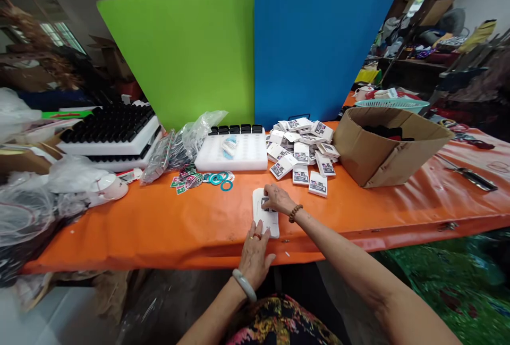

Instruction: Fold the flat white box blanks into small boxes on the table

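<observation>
A stack of flat white printed cartons (271, 223) lies near the table's front edge. My left hand (255, 254) rests on its near end, fingers stretched out and slightly spread; it wears a ring and a pale bangle. Bent over the upper part of the stack, my right hand (280, 199) has its fingers curled and pressed together on a carton, partly hiding its dark printed picture. Beyond that hand is a loose heap of folded white boxes (302, 153) with similar printing.
A white foam tray (239, 160) with black pieces stands behind, near teal rings (227, 185) and colourful cards (187, 179). At right are a cardboard box (380, 159) and a screwdriver (476, 179). Stacked foam trays (107, 145) and plastic bags (71, 175) occupy the left; green and blue boards (322, 47) rise behind.
</observation>
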